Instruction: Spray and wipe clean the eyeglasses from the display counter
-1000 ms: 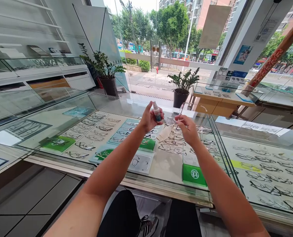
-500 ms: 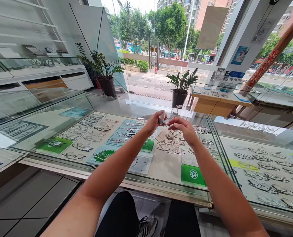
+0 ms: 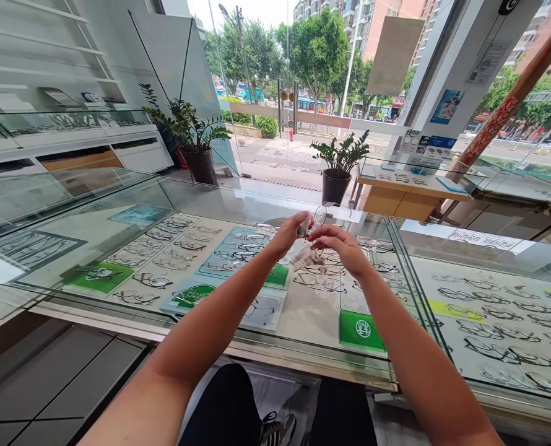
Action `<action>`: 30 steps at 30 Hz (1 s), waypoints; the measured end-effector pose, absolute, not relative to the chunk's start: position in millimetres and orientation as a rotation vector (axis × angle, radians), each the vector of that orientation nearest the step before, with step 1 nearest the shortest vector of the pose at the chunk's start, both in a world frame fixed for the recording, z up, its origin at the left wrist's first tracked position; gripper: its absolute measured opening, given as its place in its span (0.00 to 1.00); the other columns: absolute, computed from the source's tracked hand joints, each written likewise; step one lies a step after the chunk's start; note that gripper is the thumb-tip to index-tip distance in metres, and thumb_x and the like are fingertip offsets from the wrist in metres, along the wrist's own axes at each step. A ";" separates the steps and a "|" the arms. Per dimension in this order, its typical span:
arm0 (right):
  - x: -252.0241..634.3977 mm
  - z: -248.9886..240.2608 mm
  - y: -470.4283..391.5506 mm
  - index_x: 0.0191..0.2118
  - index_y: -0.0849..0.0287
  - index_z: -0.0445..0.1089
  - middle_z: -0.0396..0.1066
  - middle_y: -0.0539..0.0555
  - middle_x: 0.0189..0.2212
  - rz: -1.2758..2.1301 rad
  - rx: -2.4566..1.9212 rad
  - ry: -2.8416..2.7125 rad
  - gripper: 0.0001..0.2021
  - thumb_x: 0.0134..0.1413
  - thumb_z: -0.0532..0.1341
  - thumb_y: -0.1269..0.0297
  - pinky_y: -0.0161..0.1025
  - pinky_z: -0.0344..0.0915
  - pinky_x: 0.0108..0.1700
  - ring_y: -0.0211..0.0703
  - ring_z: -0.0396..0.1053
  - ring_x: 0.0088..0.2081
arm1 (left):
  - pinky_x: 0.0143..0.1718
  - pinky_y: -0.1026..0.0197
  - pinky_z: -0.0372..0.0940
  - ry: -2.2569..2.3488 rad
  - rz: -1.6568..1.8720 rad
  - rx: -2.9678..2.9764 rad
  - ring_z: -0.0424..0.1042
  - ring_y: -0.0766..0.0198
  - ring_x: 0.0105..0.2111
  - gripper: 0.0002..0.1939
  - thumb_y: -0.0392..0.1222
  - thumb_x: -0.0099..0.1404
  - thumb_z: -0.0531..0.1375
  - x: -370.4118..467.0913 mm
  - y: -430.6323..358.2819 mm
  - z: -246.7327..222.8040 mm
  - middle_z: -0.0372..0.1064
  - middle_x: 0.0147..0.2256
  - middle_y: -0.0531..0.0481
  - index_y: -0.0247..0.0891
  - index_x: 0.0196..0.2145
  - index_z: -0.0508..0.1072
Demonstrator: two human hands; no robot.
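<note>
My left hand (image 3: 292,234) is wrapped round a small whitish bottle (image 3: 304,224) above the glass counter. Just right of it, my right hand (image 3: 338,243) pinches a thin-rimmed pair of glasses (image 3: 321,215), one round lens standing upright above the fingers. The two hands nearly meet, and whether the bottle touches the glasses cannot be made out. A crumpled beige cloth (image 3: 307,256) lies below the hands on the counter. Under the glass, rows of glasses (image 3: 319,283) surround that spot.
The glass display counter (image 3: 275,344) spans the front, with green cards (image 3: 363,329) inside. A second case of glasses (image 3: 503,310) adjoins at the right. Potted plants (image 3: 335,184) stand beyond the counter, before the window. My knees are below the front edge.
The glasses have turned, so a round lens now faces up beside the bottle. My right hand has moved slightly left, closer to my left hand.
</note>
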State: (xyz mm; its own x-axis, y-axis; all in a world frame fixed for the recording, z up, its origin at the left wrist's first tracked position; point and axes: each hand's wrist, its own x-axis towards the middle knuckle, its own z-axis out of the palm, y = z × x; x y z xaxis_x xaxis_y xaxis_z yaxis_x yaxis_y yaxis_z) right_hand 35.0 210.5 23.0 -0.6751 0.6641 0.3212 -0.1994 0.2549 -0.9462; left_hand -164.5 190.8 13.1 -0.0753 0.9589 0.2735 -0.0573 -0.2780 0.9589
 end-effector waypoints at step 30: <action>33.4 13.1 219.4 0.48 0.49 0.82 0.84 0.54 0.50 1.341 -0.607 -1.476 0.15 0.60 0.65 0.52 0.47 0.71 0.52 0.49 0.78 0.49 | 0.33 0.60 0.59 1.729 2.147 0.794 0.60 0.64 0.30 0.13 0.53 0.71 0.63 -279.8 220.6 10.3 0.60 0.29 0.54 0.42 0.38 0.70</action>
State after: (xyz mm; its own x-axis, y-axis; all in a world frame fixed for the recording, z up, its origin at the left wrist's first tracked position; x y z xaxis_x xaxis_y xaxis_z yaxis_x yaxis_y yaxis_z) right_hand 33.4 219.4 13.1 -0.3653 0.8678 0.3370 -0.2526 0.2560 -0.9331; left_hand -279.8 220.6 10.3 -0.8124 0.5296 0.2442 0.1258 -0.2498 0.9601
